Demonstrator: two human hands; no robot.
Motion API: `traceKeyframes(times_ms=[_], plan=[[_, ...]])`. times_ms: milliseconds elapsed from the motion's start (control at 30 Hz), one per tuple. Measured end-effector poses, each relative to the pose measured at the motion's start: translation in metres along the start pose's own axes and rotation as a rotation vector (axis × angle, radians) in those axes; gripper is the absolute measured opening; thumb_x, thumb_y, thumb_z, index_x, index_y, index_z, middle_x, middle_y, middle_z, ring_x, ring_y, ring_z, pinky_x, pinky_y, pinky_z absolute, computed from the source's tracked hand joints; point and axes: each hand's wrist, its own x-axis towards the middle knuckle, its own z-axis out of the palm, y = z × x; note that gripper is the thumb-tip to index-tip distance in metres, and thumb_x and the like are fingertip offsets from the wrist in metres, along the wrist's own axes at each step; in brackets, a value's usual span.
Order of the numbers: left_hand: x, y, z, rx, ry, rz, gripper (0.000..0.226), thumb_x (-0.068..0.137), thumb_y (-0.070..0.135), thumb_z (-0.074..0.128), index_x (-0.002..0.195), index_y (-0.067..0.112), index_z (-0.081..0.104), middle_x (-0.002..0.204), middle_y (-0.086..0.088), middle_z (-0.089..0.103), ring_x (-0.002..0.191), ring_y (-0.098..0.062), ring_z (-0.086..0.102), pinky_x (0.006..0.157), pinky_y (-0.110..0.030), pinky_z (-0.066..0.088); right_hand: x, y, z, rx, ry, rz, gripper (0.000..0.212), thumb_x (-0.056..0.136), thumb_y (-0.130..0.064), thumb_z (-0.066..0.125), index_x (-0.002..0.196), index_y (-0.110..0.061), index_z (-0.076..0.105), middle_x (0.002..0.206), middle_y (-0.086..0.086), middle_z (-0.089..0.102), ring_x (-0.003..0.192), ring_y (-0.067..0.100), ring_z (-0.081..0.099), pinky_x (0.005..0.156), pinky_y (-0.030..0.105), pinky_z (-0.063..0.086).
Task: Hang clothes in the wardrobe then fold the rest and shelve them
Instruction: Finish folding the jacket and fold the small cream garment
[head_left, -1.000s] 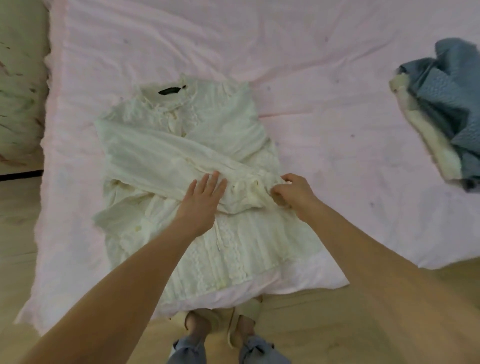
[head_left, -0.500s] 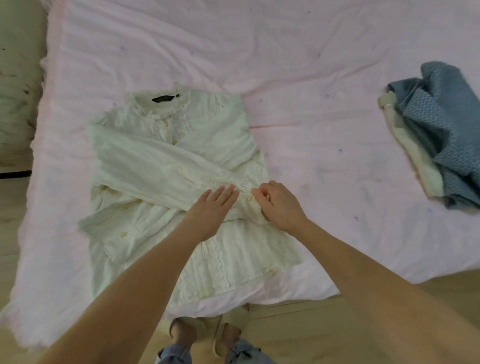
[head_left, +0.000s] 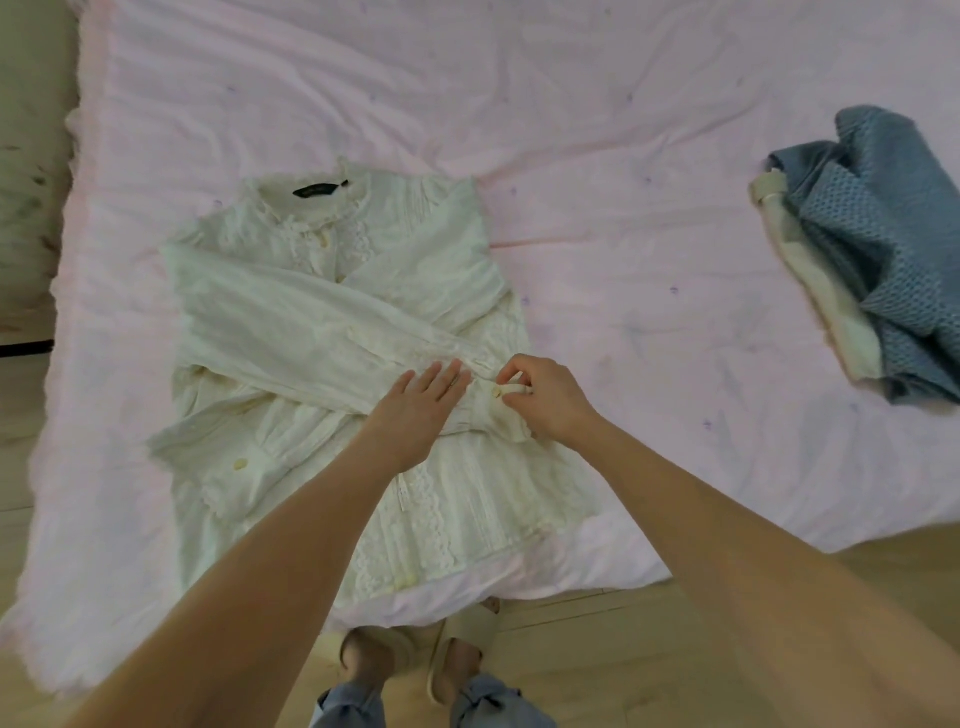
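L hand flat on sleeve; R hand pinching cuff

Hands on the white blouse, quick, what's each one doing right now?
Left hand: open, fingers flat on the folded sleeve.
Right hand: pinching the sleeve's cuff.

Thin matt cream cloth blouse with lace trim lies on a smooth pink cotton sheet.

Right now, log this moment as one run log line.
stage: folding white blouse on bed | left hand: flat on sleeve | right hand: pinching cuff | blue clothes: untouched
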Motion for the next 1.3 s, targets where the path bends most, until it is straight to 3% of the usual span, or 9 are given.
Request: traceKeyframes(times_ms=[133,267,367,567,733,900,1000,1133,1300], plan=[[-0.003,-0.004,0.001,0.005,0.001,0.004,0.081,0.094,-0.003,0.038,0.152,0.016,-0.015,0.160,-0.003,-0.018,0.149,-0.020,-0.007,0.122,-0.038,0.005,-0.013,0.017,-0.004,0.202,0.119,0.013,0.022,0.083,-0.003,0.058,0.093,-0.017,0.071,0.092,0.001,0.066,0.080,0.013,0.058,0.072,0.029,0.046],[-0.005,-0.011,0.000,0.010,-0.026,0.045,0.079,0.096,0.005,0.040,0.152,0.018,-0.015,0.160,-0.003,-0.019,0.149,-0.019,-0.010,0.121,-0.036,0.001,-0.018,0.027,0.001,-0.674,-0.171,-0.106,0.027,0.094,-0.017,0.045,0.113,-0.023,0.064,0.107,0.002,0.060,0.097,0.023,0.059,0.073,0.030,0.043],[-0.019,-0.032,-0.008,-0.039,-0.031,0.101,0.070,0.101,0.033,0.040,0.154,0.020,-0.004,0.161,-0.001,-0.011,0.149,-0.015,-0.004,0.121,-0.034,0.002,-0.006,-0.013,0.001,-0.968,-0.099,-0.258,0.022,0.094,-0.012,0.042,0.105,-0.013,0.060,0.103,0.007,0.055,0.097,0.026,0.056,0.066,0.033,0.035],[-0.076,-0.127,-0.016,-0.186,0.305,-0.315,0.073,0.067,-0.003,0.070,0.136,0.006,0.051,0.143,-0.017,0.046,0.131,-0.035,0.046,0.107,-0.045,0.037,0.042,-0.129,0.040,-0.539,-0.073,-0.313,0.021,0.094,-0.013,0.046,0.107,-0.010,0.062,0.105,0.007,0.057,0.095,0.025,0.057,0.078,0.037,0.048],[-0.098,-0.203,0.000,-0.215,0.305,-0.522,0.057,0.069,0.003,0.070,0.124,0.007,0.056,0.130,-0.013,0.053,0.115,-0.035,0.054,0.081,-0.045,0.051,0.107,-0.207,0.098,-0.377,-0.080,-0.313,0.028,0.097,-0.024,0.048,0.121,-0.011,0.056,0.118,0.007,0.057,0.105,0.023,0.057,0.088,0.036,0.047],[-0.089,-0.232,-0.001,-0.168,0.353,-0.404,0.044,0.070,0.009,0.074,0.110,0.012,0.056,0.112,-0.005,0.052,0.090,-0.025,0.055,0.050,-0.032,0.038,0.166,-0.258,0.150,-0.455,-0.102,-0.352,0.032,0.099,-0.027,0.046,0.125,-0.009,0.049,0.122,0.009,0.054,0.108,0.026,0.054,0.089,0.039,0.047],[-0.089,-0.250,0.000,-0.067,0.386,-0.228,0.042,0.051,0.002,0.075,0.089,0.012,0.063,0.090,-0.004,0.058,0.068,-0.021,0.055,0.039,-0.024,0.030,0.192,-0.277,0.177,-0.525,-0.133,-0.301,0.027,0.099,-0.033,0.044,0.106,-0.009,0.053,0.097,0.005,0.060,0.089,0.025,0.058,0.077,0.039,0.048],[-0.088,-0.268,0.017,0.054,0.482,0.055,0.024,0.066,0.004,0.054,0.087,0.012,0.064,0.085,-0.003,0.058,0.067,-0.020,0.053,0.046,-0.028,0.035,0.209,-0.291,0.196,-0.403,-0.228,-0.294,0.038,0.096,-0.025,0.053,0.063,-0.017,0.038,0.061,-0.005,0.038,0.055,0.011,0.038,0.055,0.028,0.028],[-0.090,-0.299,0.026,-0.113,0.259,0.047,0.041,0.065,-0.001,0.061,0.103,0.014,0.061,0.105,-0.003,0.056,0.076,-0.020,0.053,0.047,-0.028,0.037,0.221,-0.288,0.207,-0.239,-0.136,-0.399,0.016,0.094,-0.019,0.056,0.080,-0.012,0.055,0.068,-0.004,0.049,0.063,0.013,0.044,0.059,0.026,0.034]])
